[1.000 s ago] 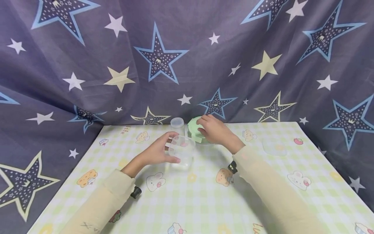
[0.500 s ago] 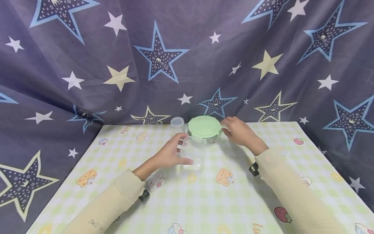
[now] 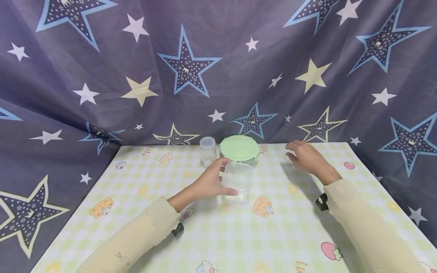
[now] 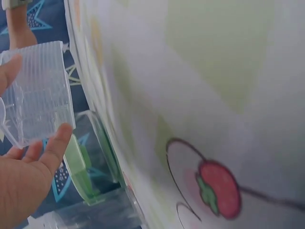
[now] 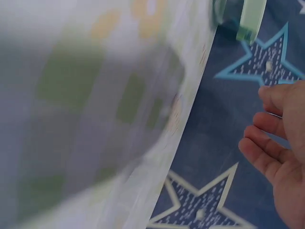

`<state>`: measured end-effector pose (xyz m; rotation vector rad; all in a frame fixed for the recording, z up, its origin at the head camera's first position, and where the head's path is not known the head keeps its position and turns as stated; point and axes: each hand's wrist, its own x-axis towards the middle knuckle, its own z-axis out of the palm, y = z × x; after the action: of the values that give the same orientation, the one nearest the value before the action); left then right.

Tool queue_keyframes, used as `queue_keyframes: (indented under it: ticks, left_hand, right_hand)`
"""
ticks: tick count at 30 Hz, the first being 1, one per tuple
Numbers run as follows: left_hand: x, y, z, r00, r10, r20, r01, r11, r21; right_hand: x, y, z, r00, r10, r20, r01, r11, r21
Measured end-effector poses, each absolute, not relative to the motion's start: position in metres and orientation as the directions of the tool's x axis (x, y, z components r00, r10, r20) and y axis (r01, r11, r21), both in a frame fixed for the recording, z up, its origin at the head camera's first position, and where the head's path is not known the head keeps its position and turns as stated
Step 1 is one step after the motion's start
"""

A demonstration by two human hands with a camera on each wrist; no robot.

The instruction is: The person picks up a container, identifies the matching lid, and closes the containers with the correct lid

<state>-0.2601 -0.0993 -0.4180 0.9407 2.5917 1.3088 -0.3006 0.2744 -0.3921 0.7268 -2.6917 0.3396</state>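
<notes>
My left hand [image 3: 212,181] holds a clear plastic box [image 3: 240,178] between thumb and fingers, above the checked cloth. In the left wrist view the box [image 4: 43,90] shows fine ribs on its side, with fingertips wrapped along its edge. Just behind it stands a round clear food container with a light green lid [image 3: 239,148]. My right hand [image 3: 310,160] hovers over the right part of the table, fingers loosely bent and holding nothing. The right wrist view shows that hand [image 5: 286,133] with its fingers spread a little apart.
A tall clear jar with a whitish lid [image 3: 207,143] stands left of the green-lidded container. A thin see-through piece [image 5: 126,191] lies on the cloth, faint in the right wrist view. A star-patterned curtain [image 3: 184,110] hangs along the table's back edge.
My right hand has left the green lid and moved to the right. My left hand has shifted rightward with the clear box, which now overlaps the green-lidded container's front.
</notes>
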Motion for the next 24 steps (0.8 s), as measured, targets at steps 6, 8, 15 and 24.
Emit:
queue_keyframes:
  ticks: [6, 8, 15, 24]
  left_hand:
    - [-0.259, -0.091, -0.42, -0.809, 0.556, 0.192, 0.477, 0.429, 0.767]
    - [-0.259, -0.088, -0.421, -0.811, 0.552, 0.193, 0.477, 0.435, 0.763]
    - [-0.257, -0.081, -0.422, -0.827, 0.531, 0.182, 0.465, 0.466, 0.753]
    - [-0.256, -0.076, -0.425, -0.83, 0.534, 0.161, 0.448, 0.465, 0.764]
  right_hand:
    - [-0.298, 0.308, -0.399, -0.835, -0.399, 0.38, -0.489, 0.854, -0.178]
    - [-0.298, 0.319, -0.402, -0.852, -0.371, 0.37, -0.461, 0.866, -0.194]
    - [-0.299, 0.351, -0.408, -0.93, -0.262, 0.257, -0.326, 0.91, -0.256]
    - [-0.298, 0.379, -0.415, -0.947, -0.171, 0.272, -0.265, 0.895, -0.359]
